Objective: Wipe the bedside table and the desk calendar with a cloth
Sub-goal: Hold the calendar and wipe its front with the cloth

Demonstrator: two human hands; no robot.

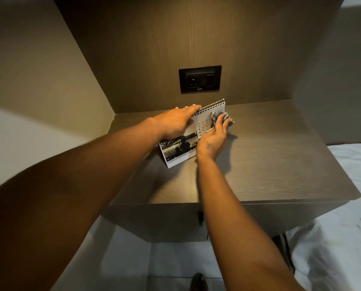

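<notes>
A spiral-bound desk calendar (180, 151) with a dark sunset photo and a white date grid stands tilted on the dark wooden bedside table (270, 164). My left hand (175, 122) lies over its top left part, fingers on the spiral edge, holding it steady. My right hand (214, 137) presses a blue checked cloth (217, 116) against the calendar's upper right corner. The hands hide most of the date grid.
A black socket panel (199, 79) sits in the wooden back wall above the table. A white bed (343, 227) lies to the right, below table height. A wall closes the left side. Pale floor and a sandalled foot (199, 282) show below.
</notes>
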